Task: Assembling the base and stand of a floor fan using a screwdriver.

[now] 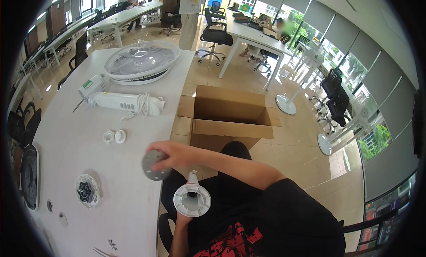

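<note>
My right hand [171, 154] grips a grey round disc [154, 166] with small holes, held above the table's near right edge. Just below it, over my lap, a white tube [192, 201] with a wide ribbed flange points its hollow end up toward me. My left hand [183, 219] is closed around this tube from below, its fingers mostly hidden behind the flange. Disc and tube are apart. On the table, a white round part with a dark ribbed centre [88, 191] lies left of the disc. Two small white caps [114, 136] sit farther back.
Fan grilles [142, 59] lie stacked at the table's far end, before a white fan body with a coiled cord [126, 102]. A dark oval base [30, 177] rests at the left edge. Screws [112, 244] lie near the front. An open cardboard box [230, 128] stands beyond my right arm.
</note>
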A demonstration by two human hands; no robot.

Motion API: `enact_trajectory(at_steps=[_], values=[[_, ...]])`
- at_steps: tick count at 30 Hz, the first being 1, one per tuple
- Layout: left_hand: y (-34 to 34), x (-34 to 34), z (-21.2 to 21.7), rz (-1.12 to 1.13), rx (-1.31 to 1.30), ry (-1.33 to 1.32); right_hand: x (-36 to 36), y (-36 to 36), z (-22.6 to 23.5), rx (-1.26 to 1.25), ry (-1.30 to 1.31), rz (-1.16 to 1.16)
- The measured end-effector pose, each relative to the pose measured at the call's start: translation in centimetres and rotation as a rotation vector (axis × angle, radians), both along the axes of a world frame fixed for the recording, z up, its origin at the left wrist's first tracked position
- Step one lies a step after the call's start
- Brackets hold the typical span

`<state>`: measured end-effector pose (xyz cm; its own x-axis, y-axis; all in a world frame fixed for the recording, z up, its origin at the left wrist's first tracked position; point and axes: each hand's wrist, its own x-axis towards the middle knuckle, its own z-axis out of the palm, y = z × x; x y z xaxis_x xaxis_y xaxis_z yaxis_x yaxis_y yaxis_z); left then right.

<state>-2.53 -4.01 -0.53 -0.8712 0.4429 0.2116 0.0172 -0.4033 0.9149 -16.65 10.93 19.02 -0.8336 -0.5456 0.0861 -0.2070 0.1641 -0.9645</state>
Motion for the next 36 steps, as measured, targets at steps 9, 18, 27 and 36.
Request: enact_trajectory(at_steps=[9, 18, 27, 36], values=[[0.6, 1.0, -3.3, -0.088, -0.149, 0.046, 13.7, 9.6, 3.9, -0.409, -0.358, -0.263], [8.4, 1.8, 12.4, -0.188, -0.031, 0.431, 20.4, 12.4, 7.4, -0.578, 0.014, -0.217], [9.8, 2.3, 15.6, -0.096, -0.077, 0.715, 24.9, 10.6, 11.1, 0.082, 0.683, -0.27], [9.1, 1.4, 15.6, -0.362, 0.106, 0.363, 25.6, 7.9, 11.6, 0.518, 0.821, -0.3]])
